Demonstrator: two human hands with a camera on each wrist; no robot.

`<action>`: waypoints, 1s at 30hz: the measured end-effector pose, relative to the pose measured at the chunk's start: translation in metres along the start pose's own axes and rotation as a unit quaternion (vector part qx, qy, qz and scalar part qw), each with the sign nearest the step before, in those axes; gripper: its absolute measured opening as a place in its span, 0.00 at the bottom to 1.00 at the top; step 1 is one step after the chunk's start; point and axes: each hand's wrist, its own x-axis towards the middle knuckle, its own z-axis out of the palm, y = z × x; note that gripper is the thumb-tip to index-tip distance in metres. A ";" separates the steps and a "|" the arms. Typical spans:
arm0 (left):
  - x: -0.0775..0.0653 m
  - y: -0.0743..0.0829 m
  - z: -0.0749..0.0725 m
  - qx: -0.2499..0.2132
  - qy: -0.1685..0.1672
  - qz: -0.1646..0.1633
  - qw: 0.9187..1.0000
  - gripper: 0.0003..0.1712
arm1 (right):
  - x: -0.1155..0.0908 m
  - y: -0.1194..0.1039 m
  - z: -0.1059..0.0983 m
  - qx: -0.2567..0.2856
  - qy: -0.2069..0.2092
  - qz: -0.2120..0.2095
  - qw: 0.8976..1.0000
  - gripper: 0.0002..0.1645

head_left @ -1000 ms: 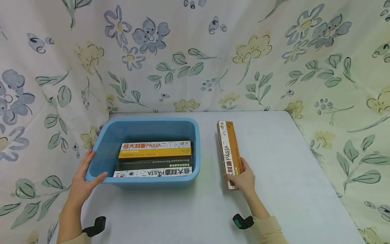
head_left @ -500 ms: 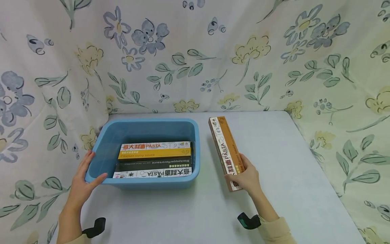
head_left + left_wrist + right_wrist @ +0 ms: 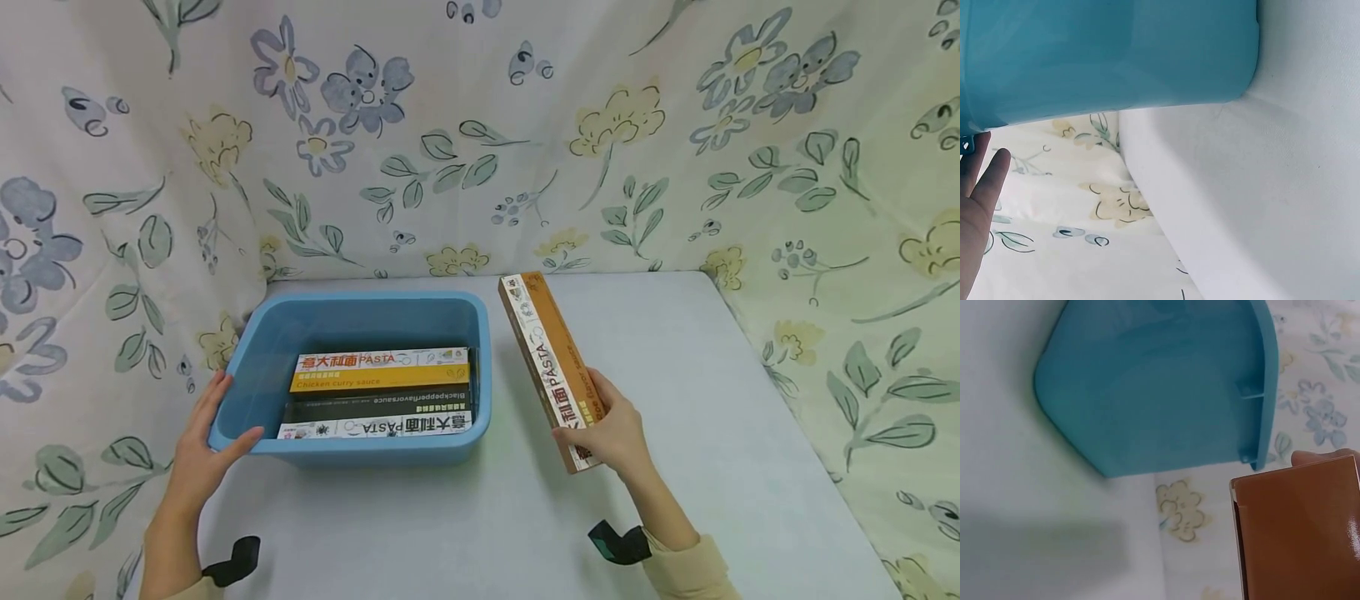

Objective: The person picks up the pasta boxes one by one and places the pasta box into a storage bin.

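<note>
My right hand [image 3: 611, 429] grips the near end of a long white-and-brown pasta box [image 3: 551, 367], thumb on its left side and fingers on its right. The box slants, its far end toward the blue plastic bin [image 3: 375, 457] on the left. In the right wrist view, the brown end of the pasta box [image 3: 1300, 531] is close by, with the bin's side [image 3: 1154, 406] beyond. My left hand [image 3: 206, 442] rests at the bin's near left corner, thumb across the rim and straight fingers along the outside. The left wrist view shows its fingers [image 3: 991, 181] by the rim.
Inside the bin, a yellow chicken curry pasta box [image 3: 378, 377] lies beside a black-pepper pasta box [image 3: 375, 406]. The white table [image 3: 712, 417] extends to the right. A floral curtain [image 3: 480, 125] hangs behind and at both sides.
My right hand has lifted the pasta box and shifted slightly right. The far end of the box has swung left toward the bin. My left hand stays at the bin's corner.
</note>
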 end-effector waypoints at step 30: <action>0.001 0.000 0.000 0.004 -0.002 -0.007 1.000 0.51 | 0.004 -0.048 -0.009 0.070 -0.129 -0.123 0.982 0.58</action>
